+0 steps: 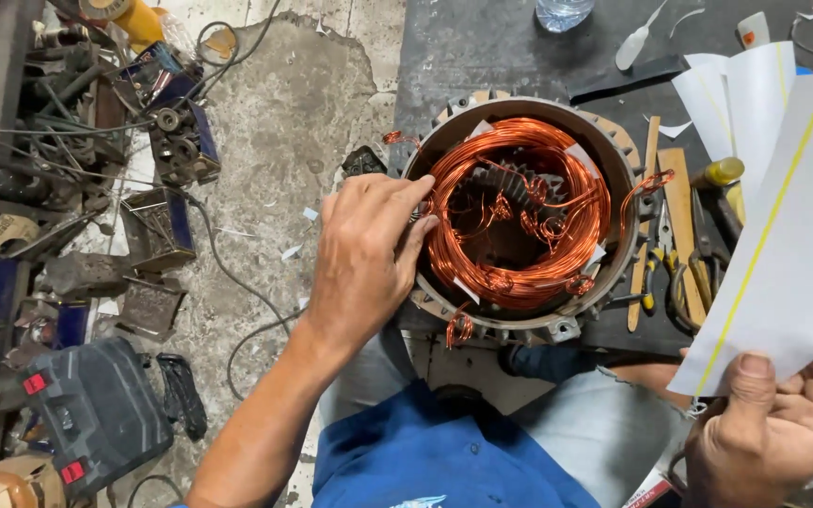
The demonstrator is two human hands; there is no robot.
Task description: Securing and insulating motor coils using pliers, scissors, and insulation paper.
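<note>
Stator (613, 150) sits on the bench edge, dead centre. Left hand (364, 259) rests on its left rim, fingertips (422, 202) pressing the copper coils (519, 212) into the bore, not gripping. Right hand (772, 428), below-right of the stator, pinches a white paper sheet (783, 254) with a yellow stripe. Looks like winding insulation work; next move likely needs paper fed between coil groups.
</note>
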